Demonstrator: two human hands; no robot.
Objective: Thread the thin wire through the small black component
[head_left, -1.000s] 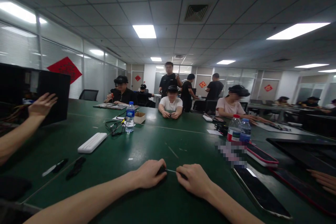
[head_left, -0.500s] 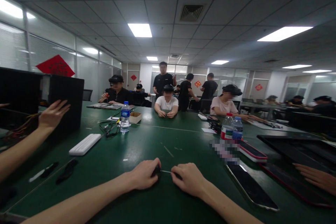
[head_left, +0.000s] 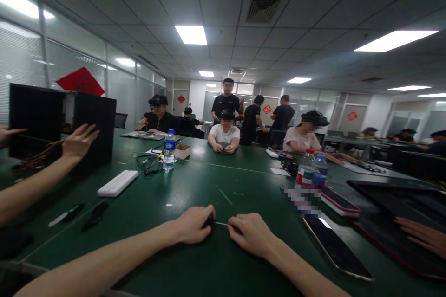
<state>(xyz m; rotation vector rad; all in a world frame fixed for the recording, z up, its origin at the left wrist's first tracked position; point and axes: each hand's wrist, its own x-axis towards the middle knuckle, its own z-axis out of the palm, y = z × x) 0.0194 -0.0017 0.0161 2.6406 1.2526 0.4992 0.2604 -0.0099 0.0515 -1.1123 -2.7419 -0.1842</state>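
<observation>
My left hand (head_left: 195, 225) rests on the green table with its fingers curled round the dark handle (head_left: 209, 222) of a small tool. A thin pale shaft (head_left: 221, 223) runs from there to the fingertips of my right hand (head_left: 251, 234). That hand is closed too, its thumb and fingers pinched at the shaft's end, and the tip is hidden. The tool lies low, nearly level with the tabletop, and looks like a screwdriver. Both forearms come in from the bottom edge.
At left, another person's hand (head_left: 81, 141) touches a black computer case (head_left: 94, 125). A white power strip (head_left: 117, 183) and water bottle (head_left: 169, 150) stand beyond. At right lie a phone (head_left: 337, 248), bottles (head_left: 306, 167) and a black panel (head_left: 393, 199) near another hand (head_left: 421, 234). People sit opposite.
The view has shifted slightly, so most of the scene sits a little farther right and higher. My two hands keep the same hold and spacing.
</observation>
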